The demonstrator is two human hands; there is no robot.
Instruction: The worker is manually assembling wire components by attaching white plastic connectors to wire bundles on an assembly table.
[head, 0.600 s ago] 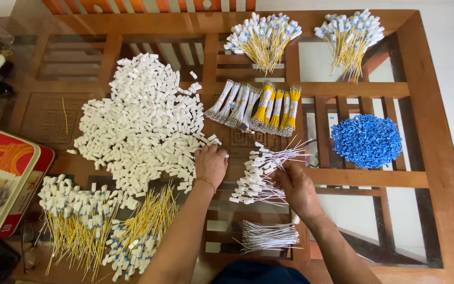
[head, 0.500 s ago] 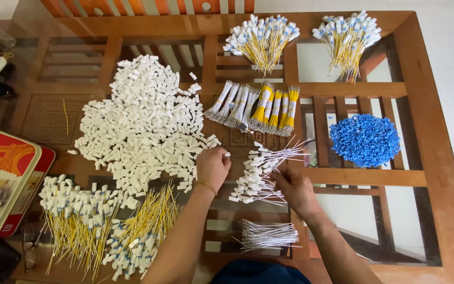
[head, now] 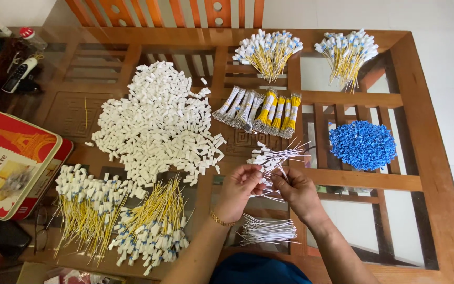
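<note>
- Both hands meet over the glass-topped wooden table [head: 426, 131], near its front edge: the left hand [head: 240, 189] and the right hand [head: 298, 192] each pinch part of a small cluster of white-tagged wires [head: 274, 158], fingers curled narrow around it.
- Which single wire each fingertip grips cannot be made out; the strands overlap and the thumbs cover the contact points.
- A loose bundle of plain white wires [head: 266, 230] lies on the glass just below the hands, between the two forearms.
- To the left spreads a big heap of small white plastic tags [head: 156, 123]; to the right, well apart, sits a mound of blue pieces [head: 362, 144].
- Tied bundles of white and yellow wires [head: 256, 110] lie just beyond the hands.
- Finished yellow wires with white-and-blue tags lie in piles at the near left [head: 116, 215] and the far side [head: 311, 52].
- A red tin [head: 14, 163] at the left edge is partly cut off; the dark things beyond it are hard to identify.
</note>
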